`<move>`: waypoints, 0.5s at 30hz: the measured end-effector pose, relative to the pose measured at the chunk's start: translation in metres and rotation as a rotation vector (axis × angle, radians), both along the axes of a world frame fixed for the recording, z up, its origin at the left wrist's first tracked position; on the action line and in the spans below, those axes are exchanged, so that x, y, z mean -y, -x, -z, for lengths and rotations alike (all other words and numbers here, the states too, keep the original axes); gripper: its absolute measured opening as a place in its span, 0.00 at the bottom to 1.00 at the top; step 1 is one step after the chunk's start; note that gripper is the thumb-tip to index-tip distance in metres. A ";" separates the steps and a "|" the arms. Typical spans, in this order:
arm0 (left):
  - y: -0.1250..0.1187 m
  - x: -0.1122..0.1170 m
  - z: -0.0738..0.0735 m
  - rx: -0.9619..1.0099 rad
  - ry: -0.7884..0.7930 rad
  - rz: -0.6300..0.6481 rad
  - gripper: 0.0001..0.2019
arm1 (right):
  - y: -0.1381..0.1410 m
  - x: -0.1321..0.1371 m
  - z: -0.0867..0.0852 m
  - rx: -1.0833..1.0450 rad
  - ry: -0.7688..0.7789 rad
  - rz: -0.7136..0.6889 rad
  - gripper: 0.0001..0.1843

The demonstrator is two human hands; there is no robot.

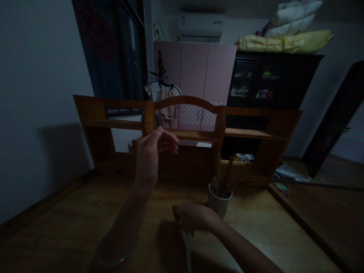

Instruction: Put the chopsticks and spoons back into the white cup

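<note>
My left hand (pixel 155 151) is raised above the wooden desk (pixel 71 223), in front of the desk's shelf unit (pixel 244 132). Its fingers are curled together toward the thumb, and I cannot make out anything between them. My right hand (pixel 192 216) rests low over the desk, fingers closed on a pale strip (pixel 187 246) that hangs down toward me. Just right of that hand stands a white cup (pixel 220 203) holding several long brown sticks.
The room is dim. The shelf unit runs across the back of the desk, with small items on its lower right shelf. Behind it are a pink wardrobe (pixel 199 72), hanging clothes (pixel 165 98) and a dark cabinet (pixel 264 79). Papers (pixel 287 174) lie at the desk's right end.
</note>
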State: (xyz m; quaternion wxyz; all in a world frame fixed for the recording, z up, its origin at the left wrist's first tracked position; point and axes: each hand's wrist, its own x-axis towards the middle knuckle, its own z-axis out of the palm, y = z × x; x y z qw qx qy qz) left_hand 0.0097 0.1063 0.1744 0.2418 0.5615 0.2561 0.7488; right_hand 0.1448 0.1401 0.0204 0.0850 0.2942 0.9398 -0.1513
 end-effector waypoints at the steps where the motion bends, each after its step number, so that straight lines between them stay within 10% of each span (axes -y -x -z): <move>1: 0.000 0.000 0.000 -0.001 -0.002 -0.004 0.19 | -0.001 0.000 -0.004 -0.014 0.030 -0.003 0.18; 15: 0.000 0.002 -0.001 -0.056 0.048 -0.068 0.18 | -0.025 0.045 -0.085 -0.827 -0.042 0.156 0.09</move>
